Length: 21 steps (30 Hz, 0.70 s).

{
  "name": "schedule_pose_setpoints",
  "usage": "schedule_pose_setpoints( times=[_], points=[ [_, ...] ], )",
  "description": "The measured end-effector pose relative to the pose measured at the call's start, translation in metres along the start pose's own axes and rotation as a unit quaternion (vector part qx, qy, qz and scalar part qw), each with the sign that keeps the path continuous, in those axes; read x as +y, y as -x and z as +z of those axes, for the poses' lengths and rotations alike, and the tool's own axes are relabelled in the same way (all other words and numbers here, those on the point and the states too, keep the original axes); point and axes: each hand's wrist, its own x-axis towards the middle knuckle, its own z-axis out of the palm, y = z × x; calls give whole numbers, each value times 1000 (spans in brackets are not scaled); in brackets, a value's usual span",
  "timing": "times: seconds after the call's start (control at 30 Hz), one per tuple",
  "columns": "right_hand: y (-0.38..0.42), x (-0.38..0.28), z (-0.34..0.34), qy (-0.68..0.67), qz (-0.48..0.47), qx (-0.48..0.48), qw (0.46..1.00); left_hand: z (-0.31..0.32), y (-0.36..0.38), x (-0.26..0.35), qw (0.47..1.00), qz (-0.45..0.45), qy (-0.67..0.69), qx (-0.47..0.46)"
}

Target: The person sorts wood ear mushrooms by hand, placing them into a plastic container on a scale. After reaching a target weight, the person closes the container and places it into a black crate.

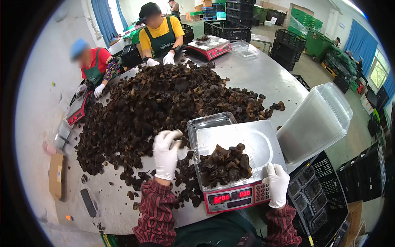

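Observation:
My left hand (166,154), in a white glove, hangs over the near edge of the heap of dark wood ear mushrooms (164,96). Its curved fingers are apart, slightly blurred, with nothing visible between them. My gloved right hand (276,184) is at the right edge of the red scale (236,196), beside the keypad, with its fingers curled in. Whatever it may grip there is hidden. On the steel weighing plate (263,142) sits a clear plastic tray holding wood ear mushrooms (225,164). The display reads 0.200. The tray's open clear lid (210,122) lies behind.
A tall stack of clear containers (314,123) leans at the right table edge. Below it, a black crate (314,197) holds filled clear boxes. Two people in green aprons (162,41) work across the table near other scales (210,47). A phone (88,202) lies left.

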Motion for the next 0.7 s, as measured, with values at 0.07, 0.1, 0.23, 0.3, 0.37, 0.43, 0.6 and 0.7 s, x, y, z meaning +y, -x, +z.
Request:
schedule_pose_setpoints(
  times=[0.07, 0.1, 0.23, 0.3, 0.37, 0.43, 0.6, 0.7],
  points=[
    [1, -7, 4, -75, 62, -24, 995, -5, -3, -14, 988, -1, -156, 4],
    [2, -8, 5, -73, 68, -47, 994, -1, -3, -17, 995, -2, -97, 13],
    [-4, -17, 8, -39, 145, -180, 972, 33, -6, -16, 957, -170, 152, -178],
    [-6, -20, 7, -19, 172, -224, 959, 50, -6, -21, 923, -169, 320, -129],
    [-7, -25, 3, -101, 216, -237, 942, 39, -2, 1, 856, -170, 485, -50],
    [-6, -21, -2, -126, 180, -238, 946, 27, 18, -23, 899, -81, 418, -103],
    [-6, -7, -9, -211, 204, -334, 896, -30, 77, 41, 971, -31, 146, -185],
    [-2, -14, -3, -228, 223, -335, 887, -20, 106, 48, 837, -316, 412, -175]
  ],
)
